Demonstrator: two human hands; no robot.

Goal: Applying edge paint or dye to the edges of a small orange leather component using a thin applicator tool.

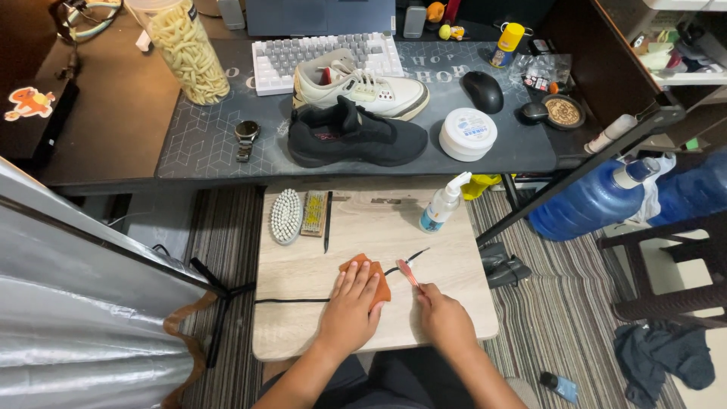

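Left hand (354, 297) presses orange cloth (376, 274) flat onto black shoelace (291, 300); right hand (441, 313) pinches toothbrush (408, 273). Both shoes (356, 136) unlaced at 12 o'clock, cleaning unfinished.

Small light-wood desk (303, 333): oval white brush (287, 216), flat wooden brush (314, 213), thin dark tool (328, 222), white spray bottle (441, 204), black shoelace (291, 300) w/ orange cloth (378, 274) on it. Upper dark desk (204, 144) behind: black sneaker (356, 136), white sneaker (360, 87), round white tub (468, 133), wristwatch (245, 139), mouse (483, 91), keyboard (280, 64).

matt pale wood-grain tabletop (424, 250), soft orange cloth (371, 274), glossy plastic spray bottle (441, 204), black mesh-fabric shoe (356, 136)
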